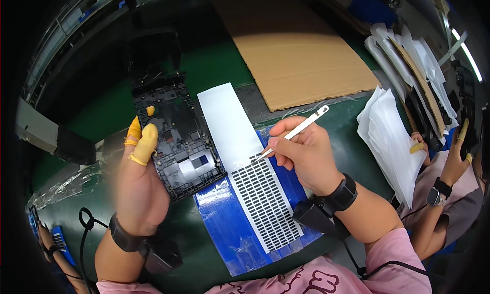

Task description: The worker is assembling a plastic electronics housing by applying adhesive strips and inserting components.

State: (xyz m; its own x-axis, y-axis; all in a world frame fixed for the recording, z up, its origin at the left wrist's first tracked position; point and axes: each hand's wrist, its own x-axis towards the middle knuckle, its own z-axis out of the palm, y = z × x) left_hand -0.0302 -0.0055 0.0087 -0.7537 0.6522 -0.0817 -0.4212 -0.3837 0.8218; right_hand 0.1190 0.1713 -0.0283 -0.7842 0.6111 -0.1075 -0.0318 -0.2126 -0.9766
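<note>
My left hand (142,187), with yellow finger cots on its fingertips, grips a black plastic housing (176,136) by its left edge and holds it up over the table. A silvery-white patch with a small dark rectangle shows near the housing's lower end. In my right hand (309,154) is a slim white tweezers-like tool (303,124), held like a pen. Its tip meets the top rows of a white sheet of small black stickers (268,205). The sheet's upper part is blank. Beneath it lies a blue board (219,227) wrapped in clear tape.
A large brown cardboard sheet (306,64) lies at the far side of the green table (347,136). White foam sheets (388,136) and wrapped parts (416,69) stand to the right. Beside them are a co-worker's hands (451,161). A grey device (46,131) juts in from the left.
</note>
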